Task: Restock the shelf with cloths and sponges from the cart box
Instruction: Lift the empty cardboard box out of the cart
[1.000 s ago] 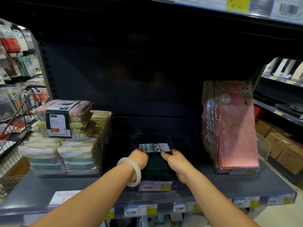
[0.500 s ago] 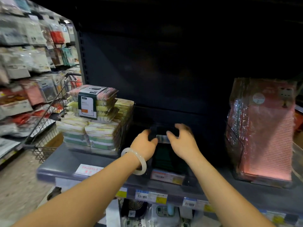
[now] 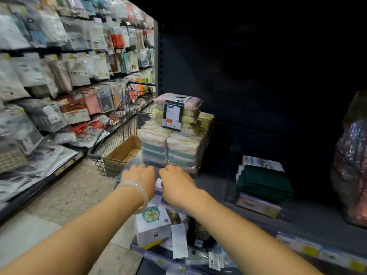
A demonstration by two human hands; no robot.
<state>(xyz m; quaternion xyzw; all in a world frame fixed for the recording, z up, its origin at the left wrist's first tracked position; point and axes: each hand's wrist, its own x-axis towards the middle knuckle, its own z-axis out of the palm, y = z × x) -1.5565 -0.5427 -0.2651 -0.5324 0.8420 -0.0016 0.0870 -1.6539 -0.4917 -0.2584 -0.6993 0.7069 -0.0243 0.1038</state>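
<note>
Both hands got pulled off the dark green cloths [image 3: 264, 180]; left hand [image 3: 139, 178] and right hand [image 3: 177, 184] are seen knuckle-up, empty, left of that soft folded stack, fingers loosely curled.

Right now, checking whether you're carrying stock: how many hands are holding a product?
0. The left hand and right hand hover side by side before the sponge stack, apparently empty; fingertips are partly hidden.

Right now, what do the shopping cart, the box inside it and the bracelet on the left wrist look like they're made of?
Shopping cart: metal wire, dark grey with a dull sheen, going by its thin welded grid.
Box: brown cardboard, matte, with a plain folded flap.
Bracelet: one rigid, pale, milky ring with a soft gloss; it looks like jade or a similar stone, though glass or plastic can't be ruled out.
</note>
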